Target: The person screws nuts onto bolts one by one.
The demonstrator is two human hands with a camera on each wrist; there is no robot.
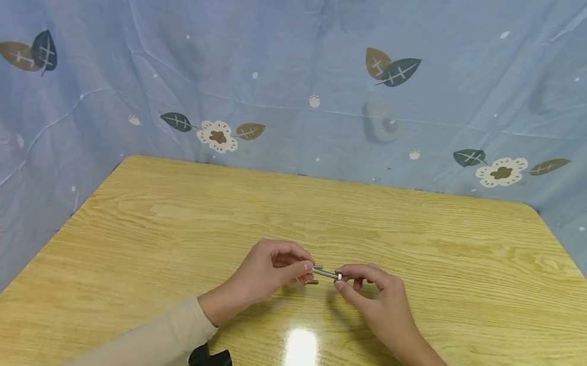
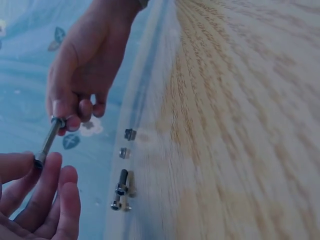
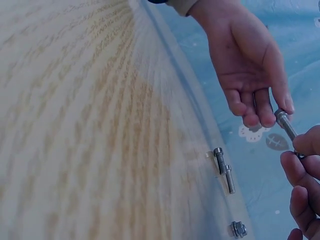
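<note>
Bolt [image 1: 326, 273], one: you held it below centre of the head view; your left hand [image 1: 269, 271] pinched its head, your right hand [image 1: 380, 299] a nut [image 1: 340, 277] at the other end. Loose bolts [image 3: 219, 161], two: lay on your desk [image 1: 427, 239], lower right, right wrist view. Loose nuts [image 2: 130, 134], two: lay near them.

No legible text, label, brand, number or sign in any view (head or either wrist).
</note>
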